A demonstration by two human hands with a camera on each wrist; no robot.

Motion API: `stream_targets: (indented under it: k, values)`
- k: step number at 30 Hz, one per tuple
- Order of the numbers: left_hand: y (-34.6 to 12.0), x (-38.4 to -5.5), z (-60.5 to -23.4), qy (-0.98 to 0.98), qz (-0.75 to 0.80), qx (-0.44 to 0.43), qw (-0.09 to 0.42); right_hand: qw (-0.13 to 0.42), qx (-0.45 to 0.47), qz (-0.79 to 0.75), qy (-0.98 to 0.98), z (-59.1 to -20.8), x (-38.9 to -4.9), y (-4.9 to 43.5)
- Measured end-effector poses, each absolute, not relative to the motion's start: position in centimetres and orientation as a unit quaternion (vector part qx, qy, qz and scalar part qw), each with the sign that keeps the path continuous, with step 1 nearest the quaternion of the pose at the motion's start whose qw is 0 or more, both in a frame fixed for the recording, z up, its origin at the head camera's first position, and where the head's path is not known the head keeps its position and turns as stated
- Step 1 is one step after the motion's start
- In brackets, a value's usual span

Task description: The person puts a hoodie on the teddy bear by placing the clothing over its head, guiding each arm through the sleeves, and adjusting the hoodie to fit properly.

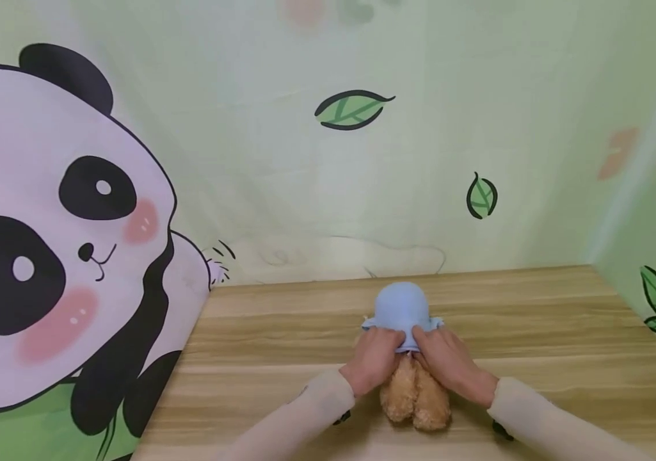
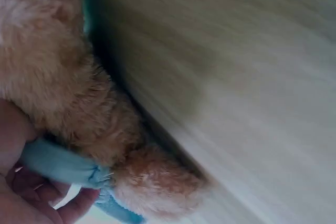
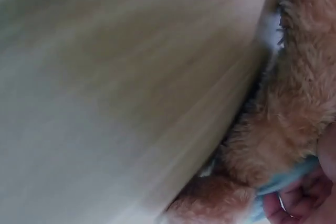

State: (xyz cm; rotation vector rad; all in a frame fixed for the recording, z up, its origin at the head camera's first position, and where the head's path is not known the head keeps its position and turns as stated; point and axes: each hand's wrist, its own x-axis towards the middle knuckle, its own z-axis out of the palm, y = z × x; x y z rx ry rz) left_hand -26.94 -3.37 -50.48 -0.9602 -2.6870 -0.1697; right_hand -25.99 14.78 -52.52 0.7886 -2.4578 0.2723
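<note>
A brown plush toy [image 1: 432, 400] lies on the wooden table, two furry legs towards me. Over its far part sits a light blue cloth piece [image 1: 402, 308] with a smooth rounded top and a small frill at each side; what lies under it is hidden. My left hand [image 1: 376, 356] grips the near left edge of the cloth, thumb on top. On the other side my right hand [image 1: 452, 360] holds the near right edge the same way. In the left wrist view the fingers pinch a blue cloth band [image 2: 63, 165] beside the fur [image 2: 68, 77].
The wooden table [image 1: 270, 358] reaches back to a pale green cloth backdrop [image 1: 281, 179]. A large printed panda [image 1: 103, 269] fills the left side, and printed leaves [image 1: 353, 110] show behind. Another backdrop panel stands along the right edge.
</note>
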Motion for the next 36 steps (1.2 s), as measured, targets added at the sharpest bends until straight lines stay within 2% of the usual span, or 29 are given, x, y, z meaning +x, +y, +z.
stream_targets:
  k: [4,9,14,17,21,29,36]
  values:
    - [-4.9,-26.9,-50.8,-0.914,-0.094,-0.368,0.145,0.25,0.3,0.125,-0.912,-52.1,-25.7,15.4]
    - [-7.1,-25.4,-50.6,-0.893,-0.08,-0.418,0.146,0.256,0.335,0.127,-0.898,-51.2,-24.3,16.3]
    - [-7.5,-25.3,-50.0,-0.895,-0.087,-0.415,0.139,0.211,0.327,0.149,-0.909,-50.1,-23.9,16.7]
    - [-7.0,-26.2,-49.2,-0.903,-0.146,-0.384,0.126,0.189,0.302,0.19,-0.915,-49.2,-25.1,16.8]
    - [-6.3,-27.9,-48.1,-0.911,-0.208,-0.339,0.107,0.195,0.28,0.23,-0.911,-48.3,-27.2,16.9]
    - [-5.2,-31.2,-46.5,-0.931,-0.212,-0.271,0.123,0.177,0.265,0.254,-0.913,-47.0,-31.0,16.7]
    - [-4.9,-34.2,-45.6,-0.938,-0.226,-0.247,0.093,0.128,0.243,0.259,-0.926,-46.3,-33.4,16.4]
